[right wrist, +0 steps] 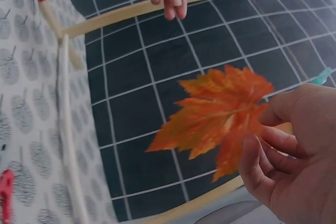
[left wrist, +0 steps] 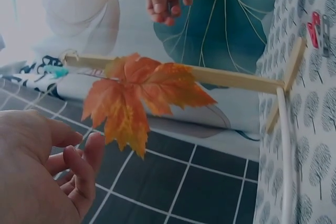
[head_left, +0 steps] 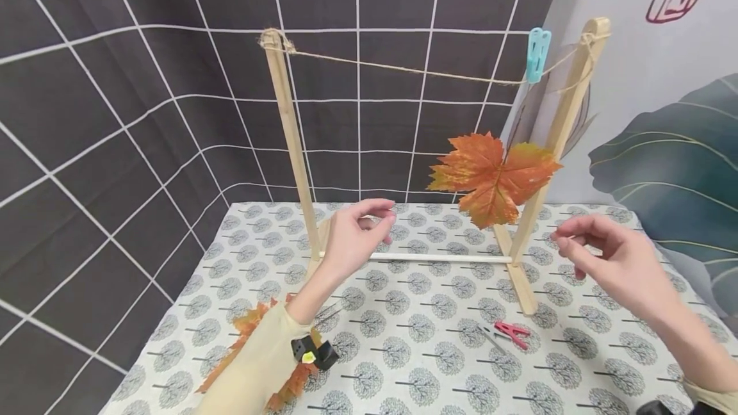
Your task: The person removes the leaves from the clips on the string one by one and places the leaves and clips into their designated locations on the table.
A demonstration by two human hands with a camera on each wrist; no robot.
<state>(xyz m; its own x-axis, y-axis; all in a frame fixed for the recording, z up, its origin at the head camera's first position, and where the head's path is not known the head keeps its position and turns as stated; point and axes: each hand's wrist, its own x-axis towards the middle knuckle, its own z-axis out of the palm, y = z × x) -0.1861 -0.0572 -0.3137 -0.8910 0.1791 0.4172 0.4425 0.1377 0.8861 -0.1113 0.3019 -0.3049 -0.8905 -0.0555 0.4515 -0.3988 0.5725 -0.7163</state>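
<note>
left hand (head_left: 357, 239) and right hand (head_left: 614, 264) loosely curled, empty. orange leaf (head_left: 496, 178) could drop if blue clothespin (head_left: 535, 68) slips; its bite hard to make out.

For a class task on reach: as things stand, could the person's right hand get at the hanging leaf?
Probably yes: the right hand looks empty and close to the hanging leaf, and the right post, passing behind the leaf, does not seem to block it.
</note>
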